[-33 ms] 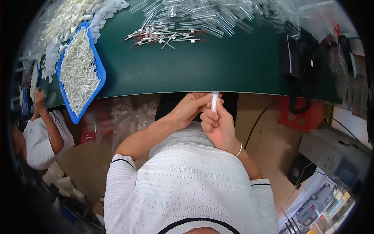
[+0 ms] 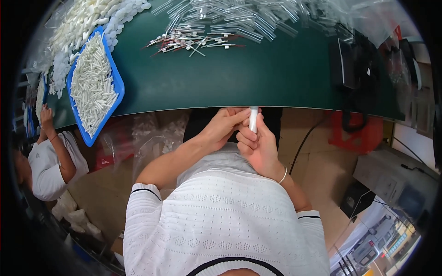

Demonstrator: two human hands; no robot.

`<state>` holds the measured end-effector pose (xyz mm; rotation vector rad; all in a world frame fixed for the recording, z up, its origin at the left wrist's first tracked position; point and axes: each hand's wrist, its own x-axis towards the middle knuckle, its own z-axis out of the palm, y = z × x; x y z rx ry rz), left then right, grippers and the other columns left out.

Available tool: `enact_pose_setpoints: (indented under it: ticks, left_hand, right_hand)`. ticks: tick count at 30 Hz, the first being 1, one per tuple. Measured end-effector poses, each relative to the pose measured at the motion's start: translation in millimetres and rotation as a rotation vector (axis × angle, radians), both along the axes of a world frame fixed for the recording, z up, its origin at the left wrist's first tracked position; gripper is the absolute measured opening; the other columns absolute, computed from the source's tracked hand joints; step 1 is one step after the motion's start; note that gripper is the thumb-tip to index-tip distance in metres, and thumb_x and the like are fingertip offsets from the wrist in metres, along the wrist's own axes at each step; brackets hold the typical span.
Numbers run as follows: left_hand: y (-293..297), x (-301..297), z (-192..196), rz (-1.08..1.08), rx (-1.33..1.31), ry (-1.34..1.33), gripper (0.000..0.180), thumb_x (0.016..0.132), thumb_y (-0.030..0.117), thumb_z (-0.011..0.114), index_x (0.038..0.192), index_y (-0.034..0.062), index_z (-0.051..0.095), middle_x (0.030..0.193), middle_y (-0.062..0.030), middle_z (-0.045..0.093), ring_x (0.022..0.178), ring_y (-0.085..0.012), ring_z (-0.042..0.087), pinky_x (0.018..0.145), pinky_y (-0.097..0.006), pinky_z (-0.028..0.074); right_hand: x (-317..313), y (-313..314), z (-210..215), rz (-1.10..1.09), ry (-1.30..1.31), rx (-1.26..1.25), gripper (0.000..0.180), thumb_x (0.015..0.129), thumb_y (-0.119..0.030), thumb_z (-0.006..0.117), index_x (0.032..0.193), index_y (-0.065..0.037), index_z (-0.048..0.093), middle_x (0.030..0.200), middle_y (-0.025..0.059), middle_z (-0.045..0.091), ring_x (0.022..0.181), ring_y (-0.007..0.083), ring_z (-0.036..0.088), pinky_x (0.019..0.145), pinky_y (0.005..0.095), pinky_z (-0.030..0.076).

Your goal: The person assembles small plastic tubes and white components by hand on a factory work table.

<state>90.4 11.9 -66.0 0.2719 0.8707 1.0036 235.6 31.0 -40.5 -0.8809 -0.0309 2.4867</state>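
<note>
My right hand [image 2: 258, 145] holds a small white tube [image 2: 253, 120] upright, just below the near edge of the green table [image 2: 258, 83]. My left hand [image 2: 221, 129] comes in from the left, and its fingertips pinch the same tube near its top. Both hands are in front of my chest, over my lap. On the table's left stands a blue tray [image 2: 117, 83] filled with similar white tubes. A scatter of thin red-and-white sticks [image 2: 193, 43] lies further back, with clear plastic sleeves [image 2: 230, 18] behind it.
A heap of white caps [image 2: 83, 18] lies at the back left. A black device [image 2: 350, 64] with cables sits on the right of the table. Another person [image 2: 50, 161] in white works at the left. Plastic bags [image 2: 152, 133] and a red crate [image 2: 354, 133] are under the table.
</note>
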Motion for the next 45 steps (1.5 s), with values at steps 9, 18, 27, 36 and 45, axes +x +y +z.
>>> enact_pose_setpoints:
  ticks: [9,18,27,36,45]
  left_hand:
    - [-6.4,2.6,4.2,0.088,-0.037,0.039,0.028,0.099,0.023,0.054,0.113,0.0006,0.063,0.112,-0.0116,0.066,0.102,-0.0182,0.062,0.090,-0.032,0.050]
    - [-18.4,-11.7,9.3,0.089,0.014,-0.023,0.029,0.098,0.023,0.056,0.116,0.0012,0.062,0.113,-0.0119,0.066,0.106,-0.0187,0.062,0.096,-0.034,0.048]
    - [-29.0,-25.6,34.3,0.152,0.102,0.032,0.028,0.096,0.023,0.059,0.111,-0.0006,0.064,0.103,-0.0123,0.069,0.095,-0.0169,0.066,0.090,-0.032,0.051]
    - [-35.6,-30.6,35.5,0.048,0.072,-0.004,0.031,0.094,0.023,0.063,0.114,-0.0005,0.061,0.103,-0.0130,0.068,0.095,-0.0202,0.067,0.089,-0.036,0.054]
    - [-62.7,-61.9,41.4,0.189,0.000,0.072,0.029,0.091,0.015,0.065,0.115,-0.0008,0.058,0.099,-0.0080,0.065,0.087,-0.0157,0.067,0.070,-0.028,0.057]
  right_hand:
    - [2.7,-9.3,-11.1,0.057,-0.026,0.147,0.041,0.104,-0.045,0.032,0.094,-0.009,0.049,0.062,-0.0033,0.035,0.050,0.0060,0.026,0.043,0.0214,0.023]
    - [34.9,25.1,-21.6,0.460,-0.585,1.269,0.022,0.096,-0.020,0.054,0.111,-0.004,0.054,0.074,0.0009,0.053,0.060,0.0106,0.047,0.055,0.0231,0.039]
    - [7.5,32.6,8.9,0.237,-0.647,2.111,0.074,0.064,-0.009,0.078,0.130,0.001,0.047,0.120,0.0185,0.055,0.105,0.0324,0.058,0.085,0.0373,0.052]
    - [-2.1,33.9,9.1,0.174,-0.598,2.095,0.067,0.057,-0.009,0.074,0.119,0.000,0.049,0.108,0.0169,0.058,0.093,0.0317,0.061,0.077,0.0369,0.053]
    - [-40.2,37.7,29.5,0.422,-0.445,2.039,0.070,0.061,-0.016,0.084,0.120,0.001,0.051,0.109,0.0158,0.056,0.099,0.0323,0.056,0.083,0.0379,0.048]
